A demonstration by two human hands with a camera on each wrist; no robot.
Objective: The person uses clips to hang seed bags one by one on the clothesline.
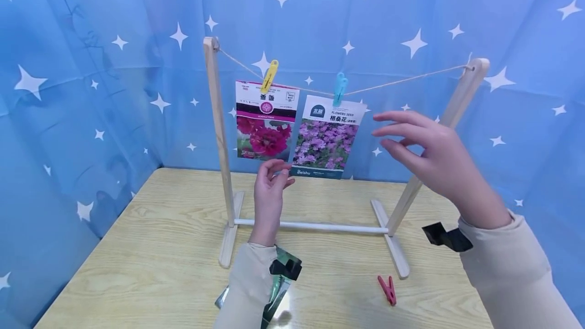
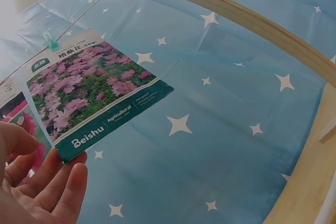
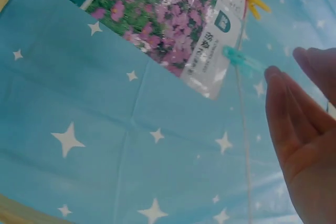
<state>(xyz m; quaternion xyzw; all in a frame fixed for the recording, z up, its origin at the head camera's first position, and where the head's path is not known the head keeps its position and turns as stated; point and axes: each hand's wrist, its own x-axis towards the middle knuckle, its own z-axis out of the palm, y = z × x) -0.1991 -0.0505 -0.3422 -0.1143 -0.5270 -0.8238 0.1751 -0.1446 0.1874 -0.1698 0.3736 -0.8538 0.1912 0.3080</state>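
Pegging the purple-flowered seed packet (image 1: 325, 141) looks finished; left hand (image 1: 269, 189) and right hand (image 1: 436, 156), loosely open, grip nothing; likely next: fetching the red plastic clothespin (image 1: 390, 296).

A: What's up top?
B: 1st pkt (image 1: 264, 138), w/ 2nd pkt (image 1: 325, 141) at its 3 o'clock, both pegged on line (image 1: 407, 82) across stand (image 1: 221, 141). Curtain (image 1: 114, 116) behind, at 12.
A: Near 'em?
B: L hand (image 1: 269, 187) at 2nd's 7 o'clock corner, contact unclear; R hand (image 1: 431, 146) close off its 3 o'clock side.
A: Below?
B: Bench (image 1: 137, 227) under stand, w/ loose peg (image 1: 391, 296) 6 o'clock of R foot (image 1: 396, 253); loose pkts (image 1: 277, 288) approx 7 o'clock of crossbar (image 1: 320, 227), partly under L forearm (image 1: 249, 288).
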